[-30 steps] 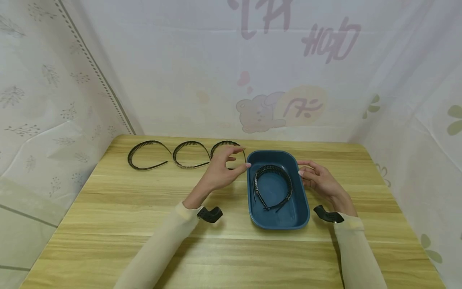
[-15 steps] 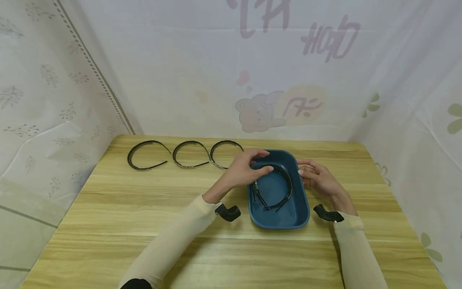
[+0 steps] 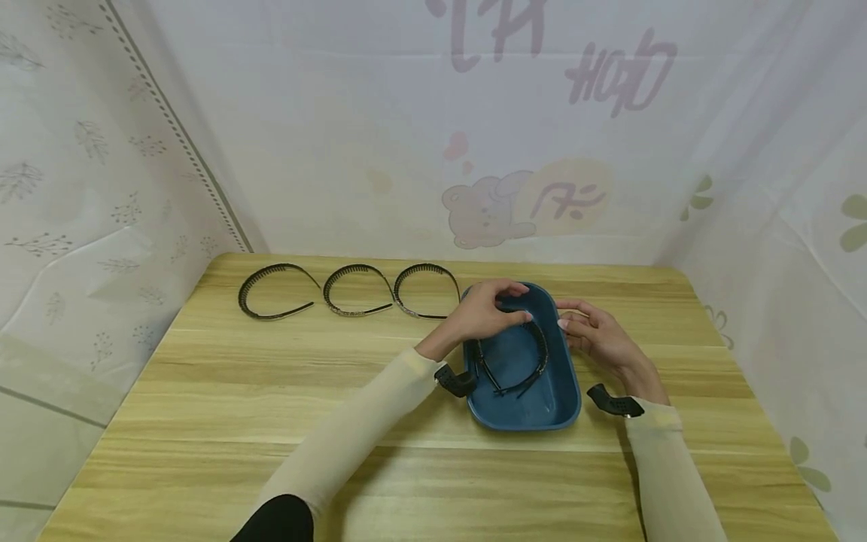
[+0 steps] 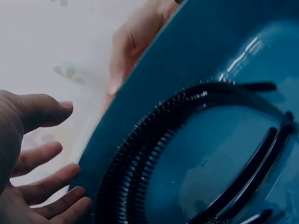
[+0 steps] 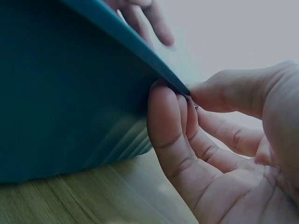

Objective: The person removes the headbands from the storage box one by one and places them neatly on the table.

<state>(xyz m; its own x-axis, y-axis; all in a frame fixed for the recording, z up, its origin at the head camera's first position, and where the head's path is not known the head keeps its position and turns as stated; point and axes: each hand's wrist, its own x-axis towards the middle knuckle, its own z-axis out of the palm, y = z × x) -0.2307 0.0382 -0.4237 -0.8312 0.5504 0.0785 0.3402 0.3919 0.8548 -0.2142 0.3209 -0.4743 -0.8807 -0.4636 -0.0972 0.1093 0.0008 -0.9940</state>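
Note:
A deep blue plastic tray [image 3: 521,423] stands on the table, with several black toothed headbands [image 3: 545,357] lying in a loose ring inside. Over the tray's far left part hovers my left hand [image 3: 484,310], its fingers spread. In the left wrist view that hand's thumb and fingers [image 4: 49,182] are apart with nothing between them, and the headbands' teeth [image 4: 128,175] show beside them. At the tray's right side, my right hand [image 3: 606,342] pinches the rim [image 5: 154,65] between thumb and fingers, as the right wrist view shows.
Three more headbands lie in a row along the table's back left: a left one [image 3: 243,293], a middle one [image 3: 327,290] and a right one [image 3: 396,288], close to the tray. Patterned cloth [image 3: 339,150] hangs behind the wooden table [image 3: 271,406] and at its sides.
My left hand has moved right, from beside the tray's left rim to over its inside, and the right headband on the table is uncovered. The right hand, tray and headbands have stayed put.

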